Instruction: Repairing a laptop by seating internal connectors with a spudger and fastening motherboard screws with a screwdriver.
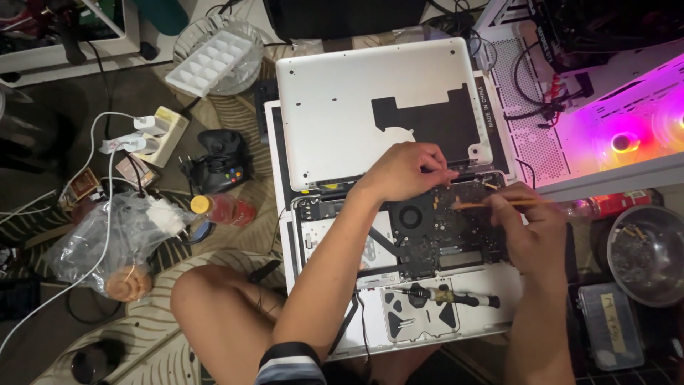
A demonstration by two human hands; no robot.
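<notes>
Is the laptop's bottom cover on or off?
Off. The silver cover lies apart above the laptop, whose circuit board and fan are exposed.

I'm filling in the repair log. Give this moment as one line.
left hand: fingers on circuit board | right hand: holds thin stick to board | screwdriver: lying on opened laptop

Both bare forearms reach forward from the bottom of the view, roughly parallel and slightly apart. The left hand (402,171) lies palm down with the wrist nearly straight, its knuckles raised and the fingertips (447,173) drawn together and pointing right. The right hand (524,224) sits lower and to the right, back of the hand upward, fingers curled into what looks like a pinch grip, though blur hides the fingertips. A bent bare knee shows at lower left.
</notes>
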